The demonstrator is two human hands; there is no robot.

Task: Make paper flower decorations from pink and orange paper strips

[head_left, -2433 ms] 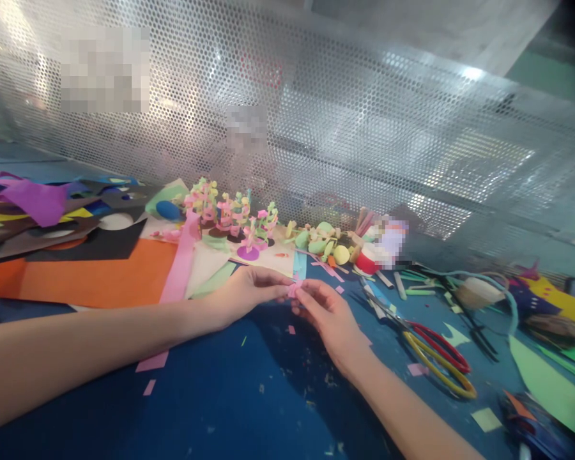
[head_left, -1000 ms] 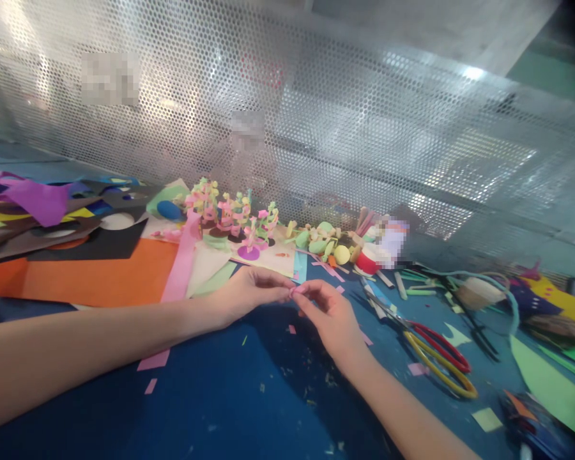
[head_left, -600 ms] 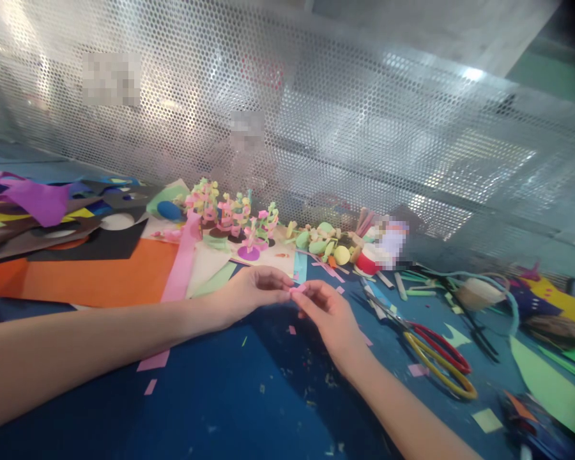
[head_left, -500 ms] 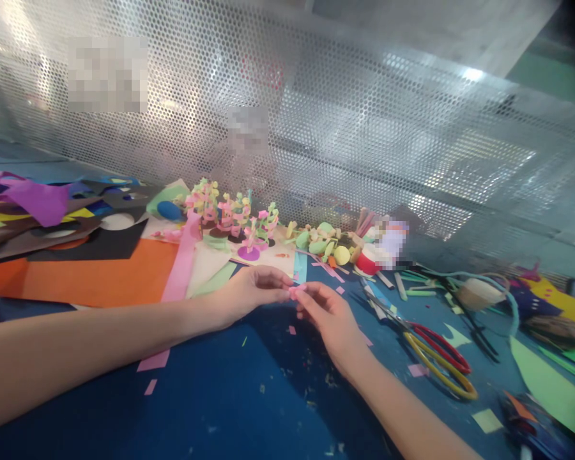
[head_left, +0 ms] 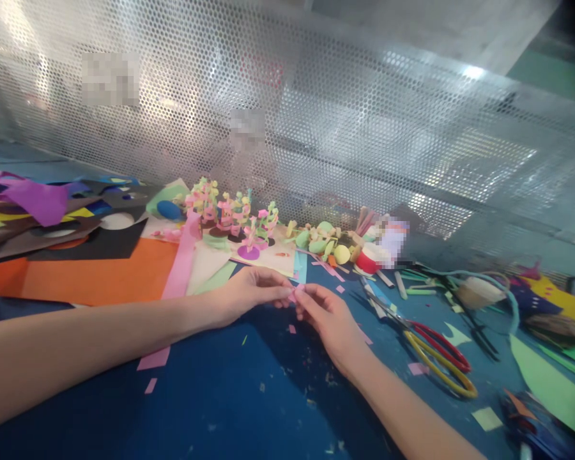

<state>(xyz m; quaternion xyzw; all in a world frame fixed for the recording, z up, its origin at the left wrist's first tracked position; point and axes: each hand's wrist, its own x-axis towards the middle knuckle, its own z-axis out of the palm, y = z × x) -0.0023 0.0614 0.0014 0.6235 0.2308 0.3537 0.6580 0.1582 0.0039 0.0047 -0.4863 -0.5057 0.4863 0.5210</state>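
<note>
Scrap [head_left: 297, 292], pink paper: pinched between left grip [head_left: 249, 295] and right grip [head_left: 328, 317], mid-shaping by judgement. Scissors [head_left: 434, 354] at 3 o'clock on tabletop [head_left: 230, 396].

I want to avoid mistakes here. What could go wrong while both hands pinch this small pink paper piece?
The pink paper piece is tiny, pinched between left hand and right hand; it may tear or slip. If dropped, it could get lost among similar pink scraps on the table. The scissors lie near the right forearm.
</note>
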